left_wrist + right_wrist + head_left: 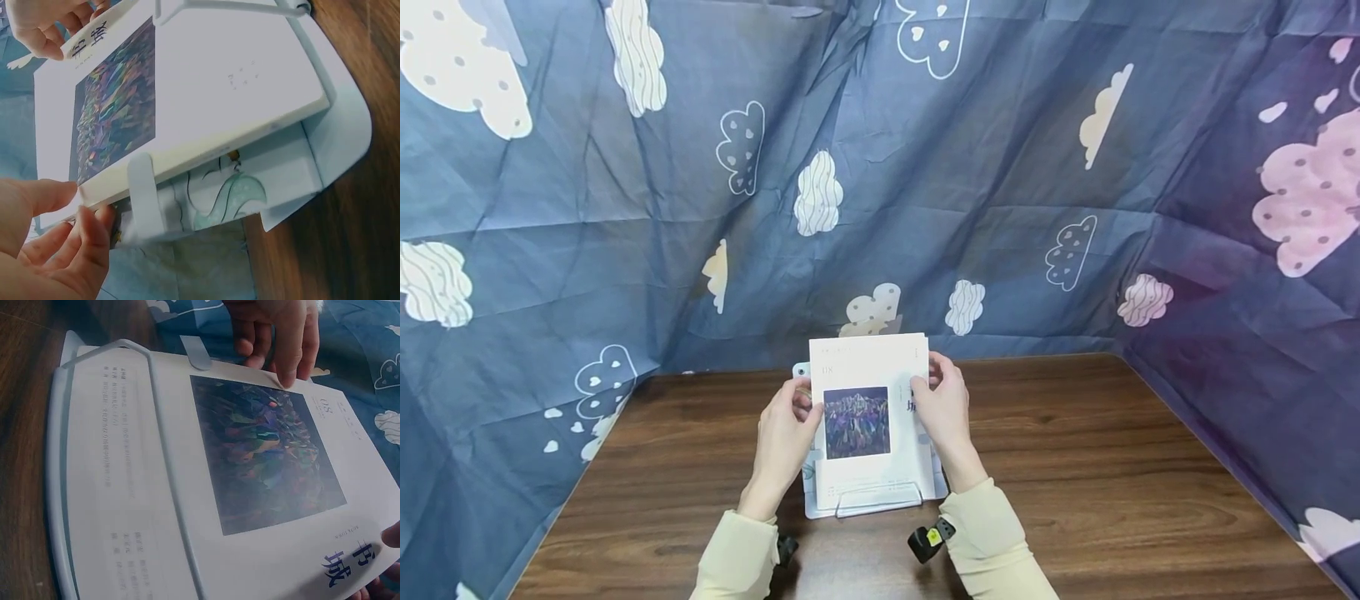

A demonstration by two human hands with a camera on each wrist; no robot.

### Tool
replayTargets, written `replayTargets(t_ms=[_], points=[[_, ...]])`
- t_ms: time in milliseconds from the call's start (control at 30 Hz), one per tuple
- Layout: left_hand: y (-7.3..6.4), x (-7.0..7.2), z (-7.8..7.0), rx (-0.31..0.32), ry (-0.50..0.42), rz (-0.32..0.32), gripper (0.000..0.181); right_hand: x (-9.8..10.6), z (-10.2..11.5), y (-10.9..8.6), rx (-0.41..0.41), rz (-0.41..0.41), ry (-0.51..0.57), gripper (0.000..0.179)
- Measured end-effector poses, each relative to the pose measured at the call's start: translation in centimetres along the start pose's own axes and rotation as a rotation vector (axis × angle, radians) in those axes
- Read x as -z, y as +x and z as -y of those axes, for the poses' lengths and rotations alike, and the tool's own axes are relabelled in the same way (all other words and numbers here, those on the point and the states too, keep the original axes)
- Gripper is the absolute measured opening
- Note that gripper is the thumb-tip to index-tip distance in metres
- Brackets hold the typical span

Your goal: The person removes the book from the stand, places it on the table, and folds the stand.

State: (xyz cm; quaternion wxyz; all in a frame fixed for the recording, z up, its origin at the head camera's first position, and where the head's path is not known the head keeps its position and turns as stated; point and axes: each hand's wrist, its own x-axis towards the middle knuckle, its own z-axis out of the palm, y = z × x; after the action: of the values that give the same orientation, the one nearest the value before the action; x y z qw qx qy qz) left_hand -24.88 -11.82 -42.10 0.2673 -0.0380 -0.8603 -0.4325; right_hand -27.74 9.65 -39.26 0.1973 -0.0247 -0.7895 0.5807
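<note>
A white magazine (859, 483) with a dark, colourful square picture on its cover stands upright, leaning back on a pale blue book stand (350, 119). The stand's wire bar (165, 437) crosses the lower front of the cover. At the magazine's left edge, my left hand (786, 429) pinches it, thumb in front and fingers behind. On the opposite edge my right hand (943, 408) grips it, its thumb lying on the cover and its other fingers partly hidden behind. A pale side clip (145, 194) of the stand overlaps the left edge in the left wrist view.
Stand and magazine are on a dark brown wooden table (1075, 467). A blue cloth (880, 192) with cloud prints hangs behind the table and along its sides. A black wrist device (928, 540) is strapped by the right sleeve.
</note>
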Motion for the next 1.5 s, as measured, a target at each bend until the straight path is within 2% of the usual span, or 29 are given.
replayTargets(t_ms=[300,500,767,1233,1367,1500], points=[[-0.1,-0.1,-0.2,0.018,0.004,-0.046,0.032,0.3,-0.3,0.4,-0.059,0.036,0.003,0.036],[0.5,-0.2,-0.7,0.0,0.024,-0.031,0.03,0.6,-0.1,0.6,-0.072,-0.001,0.015,0.028],[1.0,-0.1,-1.1,0.017,0.033,0.012,0.03,1.1,-0.1,0.7,-0.091,0.034,0.079,0.026],[2.8,1.1,-3.3,-0.016,-0.048,-0.024,0.029,2.2,3.5,2.5,0.031,0.038,0.191,0.025],[3.3,1.4,-4.3,-0.051,-0.068,-0.061,0.03,2.8,4.6,3.1,0.066,0.048,0.216,0.025],[3.9,1.8,-5.5,-0.113,-0.082,-0.102,0.029,3.6,6.0,3.8,0.089,0.074,0.262,0.025]])
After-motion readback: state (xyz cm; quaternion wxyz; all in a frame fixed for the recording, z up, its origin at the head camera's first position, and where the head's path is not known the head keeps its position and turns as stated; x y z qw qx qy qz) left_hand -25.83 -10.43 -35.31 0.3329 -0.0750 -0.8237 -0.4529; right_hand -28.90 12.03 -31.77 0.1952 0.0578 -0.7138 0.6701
